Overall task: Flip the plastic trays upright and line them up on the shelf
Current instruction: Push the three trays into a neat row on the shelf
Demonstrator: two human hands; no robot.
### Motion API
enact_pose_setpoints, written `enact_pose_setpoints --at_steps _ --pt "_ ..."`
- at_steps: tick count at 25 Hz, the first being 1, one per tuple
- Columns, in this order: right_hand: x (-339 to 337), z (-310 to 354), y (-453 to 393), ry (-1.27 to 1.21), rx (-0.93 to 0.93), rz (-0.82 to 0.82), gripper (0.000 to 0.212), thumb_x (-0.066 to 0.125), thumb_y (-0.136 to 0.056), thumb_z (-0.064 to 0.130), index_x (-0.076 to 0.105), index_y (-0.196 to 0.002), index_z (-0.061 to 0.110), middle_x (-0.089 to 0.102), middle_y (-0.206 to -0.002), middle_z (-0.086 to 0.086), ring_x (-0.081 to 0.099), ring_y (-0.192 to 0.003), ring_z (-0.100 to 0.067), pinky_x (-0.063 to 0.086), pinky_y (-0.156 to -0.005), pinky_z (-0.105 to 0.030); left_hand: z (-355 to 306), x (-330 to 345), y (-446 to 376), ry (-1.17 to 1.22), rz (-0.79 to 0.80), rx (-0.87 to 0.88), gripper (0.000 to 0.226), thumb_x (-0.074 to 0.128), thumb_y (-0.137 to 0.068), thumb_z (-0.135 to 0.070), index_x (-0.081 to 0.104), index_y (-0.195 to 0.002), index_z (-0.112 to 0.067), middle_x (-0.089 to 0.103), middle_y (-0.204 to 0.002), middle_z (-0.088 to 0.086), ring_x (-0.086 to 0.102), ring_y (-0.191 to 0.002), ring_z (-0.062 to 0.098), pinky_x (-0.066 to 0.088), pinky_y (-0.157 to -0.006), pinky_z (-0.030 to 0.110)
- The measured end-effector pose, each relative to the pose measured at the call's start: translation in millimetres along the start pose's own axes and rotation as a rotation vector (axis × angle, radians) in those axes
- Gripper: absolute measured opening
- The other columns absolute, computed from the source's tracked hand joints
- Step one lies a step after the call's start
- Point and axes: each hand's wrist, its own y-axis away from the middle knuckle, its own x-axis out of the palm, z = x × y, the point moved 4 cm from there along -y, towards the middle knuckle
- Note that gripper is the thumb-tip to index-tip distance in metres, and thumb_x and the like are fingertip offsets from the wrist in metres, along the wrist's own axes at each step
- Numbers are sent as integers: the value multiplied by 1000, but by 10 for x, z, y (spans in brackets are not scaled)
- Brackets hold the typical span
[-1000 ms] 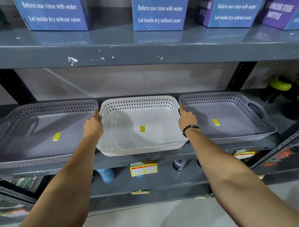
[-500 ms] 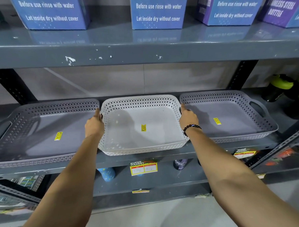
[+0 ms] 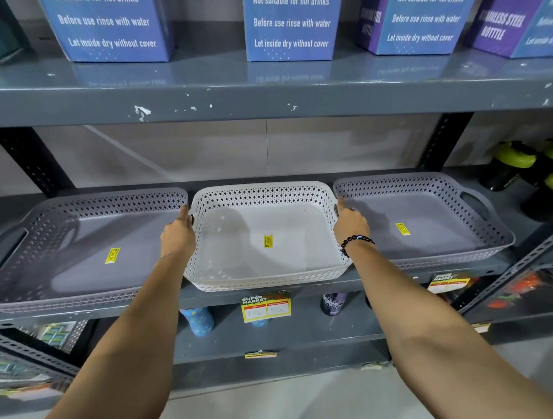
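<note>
Left hand (image 3: 178, 236), centre-left of frame, is curled on the left short wall of the white tray (image 3: 267, 240), thumb side up, fingers seemingly hooked into a handle slot; fingertips are hidden behind the wall. Right hand (image 3: 350, 223), centre-right, mirrors it on the tray's right wall w/ index finger stretched along the rim; a dark bead bracelet (image 3: 356, 243) circles that wrist. Both hands are closed on the tray, one per side, so it sits directly btwn them, equally near each. Both forearms run up from the bottom corners of the frame, nearly straight, converging toward the tray.

The white tray is upright, open side up, a yellow price sticker (image 3: 268, 241) on its floor. Its long axis runs left-right btwn the hands. Its front edge overhangs the grey shelf's (image 3: 376, 278) front lip a little, while the trays beside it sit further back; my read is the next move is a short push away from the body to bring the fronts level.

Outward: a grey tray (image 3: 86, 251) at the left, upright, its right wall just beside the left hand; another grey tray (image 3: 426, 222) at the right, upright, its left wall touching or nearly touching the right hand. All three stand in one row on the same shelf.

Beyond: blue boxes (image 3: 289, 23) on the upper shelf, green-lidded bottles (image 3: 521, 160) at far right, a price tag (image 3: 266, 307) below the shelf edge.
</note>
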Motion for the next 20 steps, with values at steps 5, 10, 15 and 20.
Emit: enact_pose_setpoints --at_steps 5,10,15,20 --pt "-2 2 -3 -22 11 5 64 33 -93 -8 18 -151 12 64 -114 -24 63 -104 -36 54 -84 -42 25 18 -31 -1 -4 14 45 23 -104 -19 30 -149 -22 63 -106 32 60 -97 45 49 -83 48" --pt "-17 14 -4 -31 21 3 62 32 -94 -7 17 -151 11 63 -114 -25 62 -104 -37 53 -82 -41 26 28 -69 -34 -2 43 45 23 -104 -19 29 -149 -20 64 -100 33 60 -93 43 49 -80 48" --pt "-15 27 -18 -40 18 3 61 31 -94 -6 16 -151 10 64 -112 -25 64 -101 -36 54 -78 -41 42 37 -111 -37 2 51 46 24 -104 -19 29 -149 -20 65 -98 33 61 -92 44 52 -80 49" --pt "-12 11 -39 15 -18 1 63 36 -90 -8 21 -149 10 66 -111 -25 64 -101 -37 53 -78 -41 34 34 -118 -58 0 76 46 24 -104 -18 28 -150 -20 65 -100 32 60 -95 43 49 -80 46"
